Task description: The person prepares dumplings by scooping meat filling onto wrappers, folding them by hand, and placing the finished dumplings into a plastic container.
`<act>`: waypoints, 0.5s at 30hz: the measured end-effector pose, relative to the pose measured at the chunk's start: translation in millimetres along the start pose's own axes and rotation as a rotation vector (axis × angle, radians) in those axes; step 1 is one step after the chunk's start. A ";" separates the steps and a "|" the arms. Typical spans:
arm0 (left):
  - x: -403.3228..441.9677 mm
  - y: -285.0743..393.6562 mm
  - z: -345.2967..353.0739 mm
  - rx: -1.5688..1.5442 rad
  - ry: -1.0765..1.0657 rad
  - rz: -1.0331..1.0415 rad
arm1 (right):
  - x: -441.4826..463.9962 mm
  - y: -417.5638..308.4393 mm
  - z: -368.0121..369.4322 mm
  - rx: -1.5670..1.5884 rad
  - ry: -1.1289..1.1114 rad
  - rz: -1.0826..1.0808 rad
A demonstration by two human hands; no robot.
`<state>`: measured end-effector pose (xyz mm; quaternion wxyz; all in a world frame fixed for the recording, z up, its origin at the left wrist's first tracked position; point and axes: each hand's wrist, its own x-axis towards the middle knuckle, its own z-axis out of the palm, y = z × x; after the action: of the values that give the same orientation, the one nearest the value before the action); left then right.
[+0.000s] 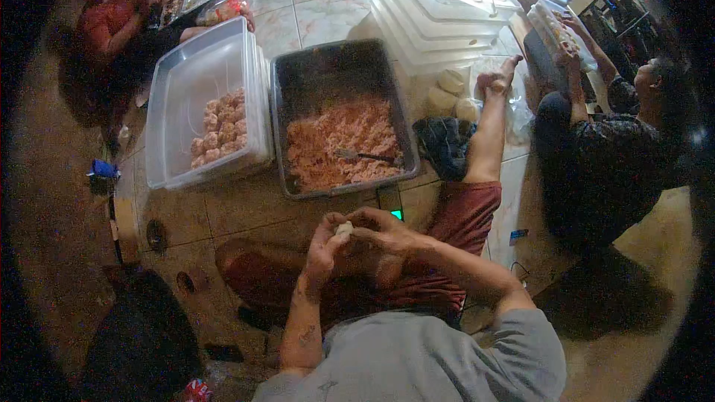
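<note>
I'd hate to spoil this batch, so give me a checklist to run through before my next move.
1. Grip: ok, the pale piece is between the left hand and right hand.
2. Piece closed all round: cannot tell, the hands hide much of it.
3. Mixture supply: ok, plenty in the black tub.
4. Fork: ok, lying on the mixture.
5. Room in the clear tub: ok, the balls cover only part of its floor.

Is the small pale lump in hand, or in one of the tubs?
In hand: the pale lump shows between the left hand and the right hand.
</note>
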<state>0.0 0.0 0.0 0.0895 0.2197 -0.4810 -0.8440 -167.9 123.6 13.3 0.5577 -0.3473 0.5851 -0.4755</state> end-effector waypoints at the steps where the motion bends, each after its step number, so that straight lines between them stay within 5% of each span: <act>1: -4.9 4.7 9.3 0.018 0.046 -0.093 | -4.7 6.8 4.9 -0.093 0.120 -0.013; 11: 2.5 -15.5 1.0 0.401 0.178 -0.084 | -8.6 20.5 -0.9 -0.111 0.394 -0.089; 15: 11.7 0.7 15.6 0.219 0.289 -0.009 | -10.6 35.7 -2.5 -0.129 0.390 -0.011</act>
<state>-17.6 7.4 4.1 0.1296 0.3494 -0.5514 -0.7464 -164.5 144.9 -17.1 0.4078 -0.2869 0.7092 -0.4984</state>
